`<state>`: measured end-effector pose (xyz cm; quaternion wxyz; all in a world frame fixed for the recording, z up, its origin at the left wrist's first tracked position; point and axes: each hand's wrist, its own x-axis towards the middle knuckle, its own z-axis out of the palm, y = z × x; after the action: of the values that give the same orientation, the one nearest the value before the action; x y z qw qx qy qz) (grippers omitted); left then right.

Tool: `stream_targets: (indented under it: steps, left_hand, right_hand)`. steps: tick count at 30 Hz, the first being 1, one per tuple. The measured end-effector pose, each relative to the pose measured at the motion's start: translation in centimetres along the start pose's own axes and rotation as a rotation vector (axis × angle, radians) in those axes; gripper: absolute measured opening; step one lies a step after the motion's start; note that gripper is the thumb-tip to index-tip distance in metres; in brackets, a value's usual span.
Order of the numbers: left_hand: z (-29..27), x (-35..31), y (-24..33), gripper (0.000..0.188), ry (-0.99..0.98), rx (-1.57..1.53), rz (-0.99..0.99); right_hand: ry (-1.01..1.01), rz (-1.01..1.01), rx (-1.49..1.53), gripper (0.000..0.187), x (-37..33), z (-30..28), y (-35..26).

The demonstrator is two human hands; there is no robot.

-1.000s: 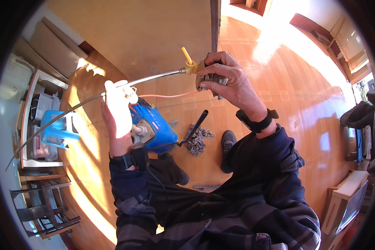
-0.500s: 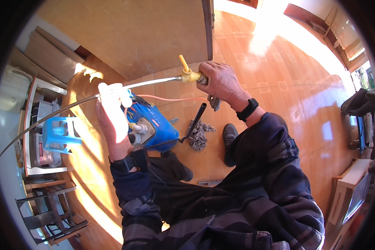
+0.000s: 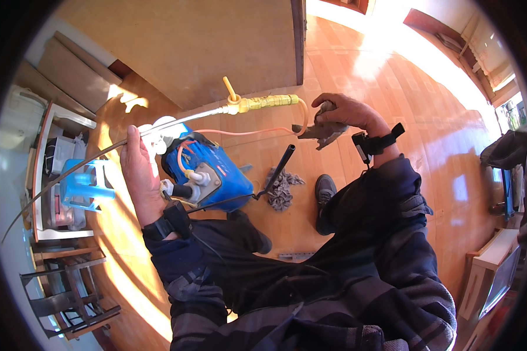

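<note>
My left hand (image 3: 140, 172) is closed around the thin metal tube of a spray wand (image 3: 199, 114), which slants across in front of me. At its right end is a yellow handle (image 3: 269, 102) with an upright yellow lever. A pink hose (image 3: 243, 133) curves from the handle toward a blue sprayer tank (image 3: 219, 167) on the floor. Just right of the handle, my right hand (image 3: 351, 111) grips a crumpled grey-brown rag (image 3: 327, 132), apart from the wand. Sunlight washes out part of the left fingers.
Below the hands, a black pump lever (image 3: 281, 164) sticks up beside a patterned grey cloth (image 3: 282, 190) on the floor. To the left stand a blue plastic stool (image 3: 85, 184), a white shelf unit (image 3: 47, 175) and a dark wooden chair (image 3: 70, 298). A wooden panel (image 3: 205, 47) stands ahead.
My right hand has come off the wand's handle and moved right with the rag, uncovering the yellow grip. The wand and my left hand have shifted left.
</note>
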<state>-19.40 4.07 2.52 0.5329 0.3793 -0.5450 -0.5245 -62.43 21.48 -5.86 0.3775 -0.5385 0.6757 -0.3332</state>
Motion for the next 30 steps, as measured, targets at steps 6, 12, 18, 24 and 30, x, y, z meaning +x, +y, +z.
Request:
stream_targets:
  steps: [6,12,18,24,30]
  left_hand:
    - [1.8,-1.0,-2.2,0.038,-0.146,0.020,0.009]
    - [8.3,-3.4,-2.5,0.039,-0.221,-0.030,-0.086]
    - [10.0,-4.7,-1.8,0.038,-0.199,0.000,-0.071]
    - [8.4,-3.5,-1.2,0.038,-0.210,-0.054,0.057]
    - [9.1,-4.3,-3.0,0.037,-0.243,-0.027,-0.031]
  right_hand:
    - [0.772,-0.418,0.522,0.040,-0.2,0.9,-4.9]
    - [0.559,-0.829,0.181,0.053,-1.7,8.3,-12.4]
    - [0.540,-0.681,-0.574,0.043,1.0,11.8,-10.7]
    - [0.719,-0.772,-0.791,0.043,1.2,10.9,-8.3]
    - [0.673,-0.774,-0.647,0.050,2.0,10.1,-8.0]
